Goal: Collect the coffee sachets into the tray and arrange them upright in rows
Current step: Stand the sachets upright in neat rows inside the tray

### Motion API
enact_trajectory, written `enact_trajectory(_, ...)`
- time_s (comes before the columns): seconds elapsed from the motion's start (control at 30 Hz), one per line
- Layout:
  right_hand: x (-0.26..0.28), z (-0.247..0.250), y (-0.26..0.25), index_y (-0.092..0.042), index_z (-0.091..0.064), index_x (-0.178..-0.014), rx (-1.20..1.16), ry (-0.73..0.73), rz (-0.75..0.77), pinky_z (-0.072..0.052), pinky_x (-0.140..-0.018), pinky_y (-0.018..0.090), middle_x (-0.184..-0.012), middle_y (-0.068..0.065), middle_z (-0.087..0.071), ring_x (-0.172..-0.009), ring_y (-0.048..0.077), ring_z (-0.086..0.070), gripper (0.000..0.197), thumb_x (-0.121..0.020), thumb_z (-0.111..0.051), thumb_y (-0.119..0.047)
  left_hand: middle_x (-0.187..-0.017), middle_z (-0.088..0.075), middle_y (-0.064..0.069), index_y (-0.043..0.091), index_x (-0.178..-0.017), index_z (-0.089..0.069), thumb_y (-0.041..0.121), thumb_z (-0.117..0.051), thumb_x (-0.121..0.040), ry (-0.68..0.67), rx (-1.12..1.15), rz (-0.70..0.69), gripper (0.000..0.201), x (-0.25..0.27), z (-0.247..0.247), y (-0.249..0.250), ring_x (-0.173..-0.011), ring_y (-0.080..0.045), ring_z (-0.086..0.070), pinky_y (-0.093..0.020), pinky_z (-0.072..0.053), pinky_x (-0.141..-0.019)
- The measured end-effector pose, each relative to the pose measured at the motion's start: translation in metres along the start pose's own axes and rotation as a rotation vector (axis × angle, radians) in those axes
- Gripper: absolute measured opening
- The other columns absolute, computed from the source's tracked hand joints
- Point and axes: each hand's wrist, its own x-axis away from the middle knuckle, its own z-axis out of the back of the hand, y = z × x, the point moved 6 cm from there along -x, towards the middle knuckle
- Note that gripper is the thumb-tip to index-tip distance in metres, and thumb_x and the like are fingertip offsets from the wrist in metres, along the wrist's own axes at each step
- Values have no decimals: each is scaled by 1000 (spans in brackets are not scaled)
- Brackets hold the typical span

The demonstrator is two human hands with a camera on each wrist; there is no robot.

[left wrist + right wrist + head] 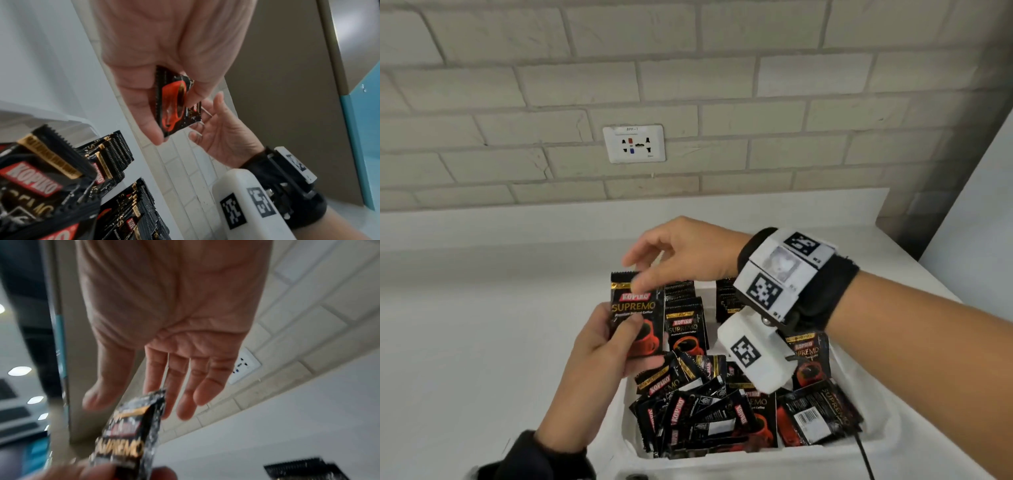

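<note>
My left hand (602, 342) holds a black Kopiko Supremo sachet (634, 317) upright by its lower part, thumb on the front, just left of the white tray (629, 416). In the left wrist view the thumb and fingers (144, 113) pinch this sachet (174, 104). My right hand (654, 270) hovers at the sachet's top edge with fingers spread and relaxed; the right wrist view shows the open palm (174, 369) behind the sachet's top (133, 426). Upright sachets (686, 325) stand at the tray's back. A loose pile (709, 411) fills its front.
The tray sits on a white counter (482, 342) against a brick wall with a power socket (633, 144). A wall corner closes the right side. A black cable (864, 459) runs off past the tray's front right corner.
</note>
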Motion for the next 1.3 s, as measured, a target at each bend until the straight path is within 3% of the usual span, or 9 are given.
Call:
enact_trajectory(0.13,-4,-1,-2,-11,-64,-100,305,-46,10,-45,-69,20,-83,-6,-60,-73,9,-56,25,-78,-73,-19,-88,-68,-6,12,-95,-57,10,-50,-92,-38,-132,-63,8,-4,-11,9,-78,-16,-69,-25,-58,-64)
enact_trajectory(0.27,-6,10,17,-16,-61,-95,477,24,-89,-39,-61,19,-77,-9,-53,-77,12,-51,20,-78,-72,-22,-104,-67,2,20,-98,-55,13,-54,-90,22,-190,-102,11,-19,1,18,-94,-14,-64,-31,-50,-85)
enact_trajectory(0.4,-7,-1,46,-18,-59,-109,625,-44,-229,-48,-80,33,-102,-3,-58,-94,17,-56,33,-79,-71,-26,-114,-61,1,22,-104,-54,15,-54,-91,22,-156,22,14,-36,8,16,-105,-16,-58,-27,-47,-87)
enact_trajectory(0.6,-16,-31,74,-14,-57,-100,668,-122,-292,-50,-73,33,-92,4,-56,-85,22,-58,25,-80,-70,-22,-122,-55,-7,8,-140,-33,20,-67,-83,-145,-419,233,68,-48,-8,-8,-113,-20,-52,-32,-39,-101)
enact_trajectory(0.73,-19,-46,76,-10,-56,-100,778,-117,-271,-51,-70,33,-86,5,-53,-80,23,-57,22,-85,-64,-23,-119,-53,-9,10,-141,-30,15,-64,-86,-229,-600,329,65,-48,-22,-19,-104,-17,-51,-23,-41,-90)
enact_trajectory(0.83,-19,-50,74,-12,-51,-92,868,-120,-240,-44,-66,32,-75,1,-40,-74,20,-47,13,-88,-59,-20,-81,-47,8,23,-96,-45,7,-61,-87,-283,-718,322,25,-50,-32,-24,-70,-1,-47,-6,-37,-56)
enact_trajectory(0.93,-19,-51,75,-9,-55,-105,905,-133,-248,-42,-68,32,-93,7,-51,-79,22,-51,20,-89,-59,-20,-72,-35,12,15,-125,-38,5,-58,-89,-321,-818,252,43,-55,-38,-26,-61,5,-37,-3,-37,-44)
enact_trajectory(1.07,-19,-48,79,-8,-54,-108,884,-101,-253,-42,-68,33,-105,10,-55,-93,26,-59,27,-88,-60,-25,-74,-43,6,22,-81,-37,-1,-60,-86,-275,-856,236,33,-69,-40,-35,-55,1,-48,-3,-39,-43)
enact_trajectory(1.3,-11,-29,83,-7,-45,-114,650,58,-313,-42,-67,31,-109,11,-52,-83,23,-53,34,-88,-60,-23,-99,-61,-8,6,-101,-50,-1,-71,-72,-171,-906,194,36,-98,-38,-60,-88,-20,-59,-23,-46,-70)
